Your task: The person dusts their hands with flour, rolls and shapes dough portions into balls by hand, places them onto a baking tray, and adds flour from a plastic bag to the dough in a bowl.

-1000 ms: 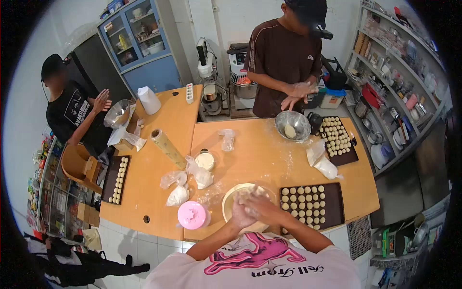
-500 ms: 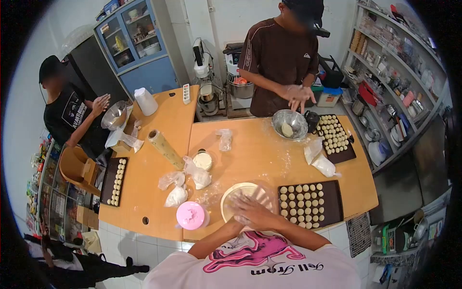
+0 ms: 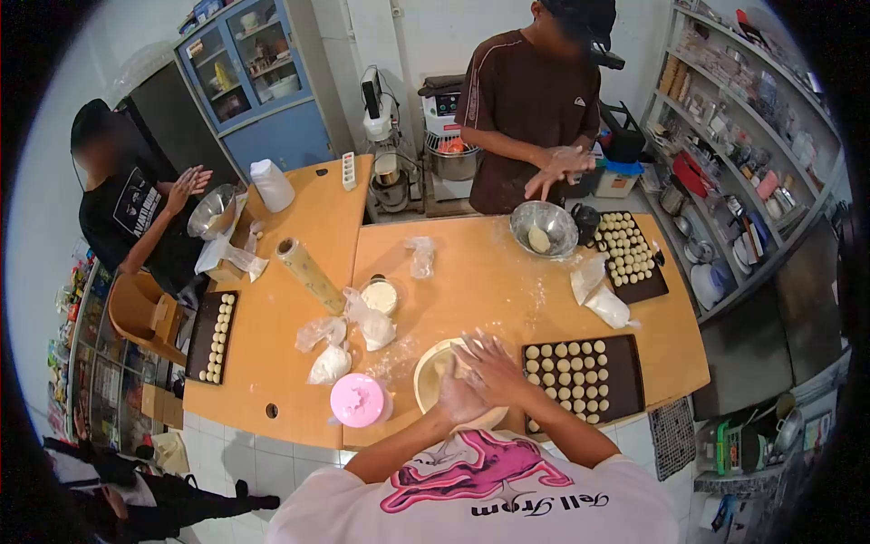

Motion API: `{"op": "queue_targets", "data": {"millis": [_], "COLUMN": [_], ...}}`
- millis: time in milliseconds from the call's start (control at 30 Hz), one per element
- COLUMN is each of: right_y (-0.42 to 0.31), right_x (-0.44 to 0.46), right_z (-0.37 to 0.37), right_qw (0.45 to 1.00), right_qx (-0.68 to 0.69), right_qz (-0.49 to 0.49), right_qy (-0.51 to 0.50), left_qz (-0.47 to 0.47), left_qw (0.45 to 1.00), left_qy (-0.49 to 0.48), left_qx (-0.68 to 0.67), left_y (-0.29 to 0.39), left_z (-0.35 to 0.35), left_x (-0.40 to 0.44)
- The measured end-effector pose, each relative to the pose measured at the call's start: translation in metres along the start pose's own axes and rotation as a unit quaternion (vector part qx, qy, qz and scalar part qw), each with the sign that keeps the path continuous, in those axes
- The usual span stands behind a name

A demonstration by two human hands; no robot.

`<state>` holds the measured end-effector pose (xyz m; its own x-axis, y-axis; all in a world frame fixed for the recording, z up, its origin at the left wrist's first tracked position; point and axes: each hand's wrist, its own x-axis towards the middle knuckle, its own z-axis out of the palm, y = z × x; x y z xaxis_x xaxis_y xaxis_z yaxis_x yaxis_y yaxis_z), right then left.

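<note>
My left hand point(image 3: 460, 399) is above a round, cream-coloured bowl point(image 3: 423, 370), palm turned up and partly covered by my other hand. My right hand point(image 3: 490, 370) lies across it, its stretched fingers pointing to the upper left. White flour dusts my fingers. Anything between the palms is hidden. Right of the bowl, a dark tray point(image 3: 625, 372) carries rows of small pale dough balls point(image 3: 564, 379). To the left stands a tub with a pink lid point(image 3: 357, 400).
Bags of white powder point(image 3: 330, 364), an open tub of white powder point(image 3: 379, 296) and an upright roll of wrap point(image 3: 310, 276) stand left of centre. Across the table a person rubs their palms above a metal bowl point(image 3: 544, 230). Another person stands at left behind a tray point(image 3: 211, 337).
My right hand has shifted up across my left, its fingers now sharper and more spread; before, both hands were blurred together over the bowl. The view has shifted slightly.
</note>
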<state>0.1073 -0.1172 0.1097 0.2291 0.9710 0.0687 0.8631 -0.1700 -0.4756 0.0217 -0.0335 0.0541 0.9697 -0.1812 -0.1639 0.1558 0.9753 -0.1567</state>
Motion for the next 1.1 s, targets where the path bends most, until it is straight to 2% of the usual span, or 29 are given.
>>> {"op": "queue_targets", "data": {"millis": [33, 167, 200, 233, 267, 300, 367, 400, 433, 467, 533, 567, 600, 700, 733, 833, 867, 967, 1000, 1067, 1100], "right_y": [-0.001, -0.024, -0.004, 0.002, 0.009, 0.011, 0.006, 0.003, -0.010, -0.023, -0.013, -0.006, -0.002, -0.004, -0.012, -0.027, -0.010, 0.010, -0.004, -0.005, -0.012], "right_x": [0.003, -0.011, -0.010, -0.010, -0.007, -0.008, -0.004, 0.000, 0.005, -0.009, -0.010, -0.011, -0.007, -0.001, 0.007, -0.015, -0.016, -0.014, -0.008, -0.006, -0.004], "right_z": [0.002, 0.009, 0.026, 0.020, 0.013, 0.010, 0.025, 0.035, 0.025, 0.009, 0.006, 0.005, 0.000, -0.014, 0.008, -0.005, 0.009, 0.002, -0.011, 0.014, 0.015], "right_qw": [0.996, 0.989, 0.983, 0.993, 0.998, 0.998, 0.999, 0.998, 0.995, 0.982, 0.978, 0.976, 0.997, 0.997, 0.990, 0.984, 0.975, 0.995, 0.997, 0.992, 0.985], "right_qx": [-0.064, 0.062, 0.091, 0.047, 0.004, -0.038, 0.017, 0.045, 0.074, 0.081, 0.121, 0.141, 0.067, -0.014, 0.068, 0.085, 0.131, 0.078, -0.003, 0.011, 0.018], "right_qz": [0.010, -0.137, -0.161, -0.107, -0.051, 0.007, -0.025, -0.042, -0.060, -0.162, -0.160, -0.159, -0.043, 0.029, 0.012, -0.159, -0.180, -0.009, 0.015, -0.099, -0.156], "right_qy": [0.055, -0.009, 0.020, 0.031, 0.040, 0.049, 0.028, 0.018, 0.009, 0.062, 0.053, 0.048, 0.003, 0.076, 0.119, -0.007, 0.014, 0.060, 0.080, 0.074, 0.071], "left_qz": [0.015, 0.072, 0.087, 0.102, 0.079, 0.052, -0.001, 0.097, 0.108, 0.118, 0.117, 0.107, 0.095, 0.021, 0.126, 0.108, 0.103, 0.067, 0.044, 0.000, 0.012], "left_qw": [1.000, 0.992, 0.988, 0.984, 0.994, 0.998, 0.986, 0.984, 0.981, 0.976, 0.974, 0.980, 0.984, 0.997, 0.970, 0.979, 0.981, 0.986, 0.987, 0.988, 0.990], "left_qy": [-0.017, -0.079, -0.095, -0.111, -0.023, -0.039, -0.074, -0.009, -0.063, -0.117, -0.141, -0.110, -0.077, 0.067, 0.014, -0.034, -0.052, -0.088, -0.092, -0.102, -0.086], "left_qx": [0.012, 0.070, 0.085, 0.098, 0.075, 0.000, -0.147, 0.150, 0.145, 0.141, 0.134, 0.131, 0.127, 0.044, 0.209, 0.169, 0.157, 0.126, 0.122, 0.117, 0.113], "left_y": [-0.001, 0.003, 0.006, 0.006, 0.013, 0.005, -0.013, -0.017, -0.010, 0.001, 0.009, 0.014, 0.013, 0.000, -0.020, -0.008, -0.001, -0.001, -0.009, -0.018, -0.016], "left_z": [0.002, 0.012, 0.014, 0.014, -0.004, -0.003, 0.003, 0.010, 0.003, -0.010, 0.003, 0.009, 0.017, -0.008, 0.014, 0.019, 0.022, 0.020, 0.016, 0.011, 0.010], "left_x": [0.000, 0.001, 0.001, 0.000, -0.001, -0.001, 0.006, 0.003, 0.007, 0.013, 0.011, 0.005, 0.000, 0.008, 0.007, 0.004, 0.003, 0.000, 0.002, 0.005, 0.004]}}
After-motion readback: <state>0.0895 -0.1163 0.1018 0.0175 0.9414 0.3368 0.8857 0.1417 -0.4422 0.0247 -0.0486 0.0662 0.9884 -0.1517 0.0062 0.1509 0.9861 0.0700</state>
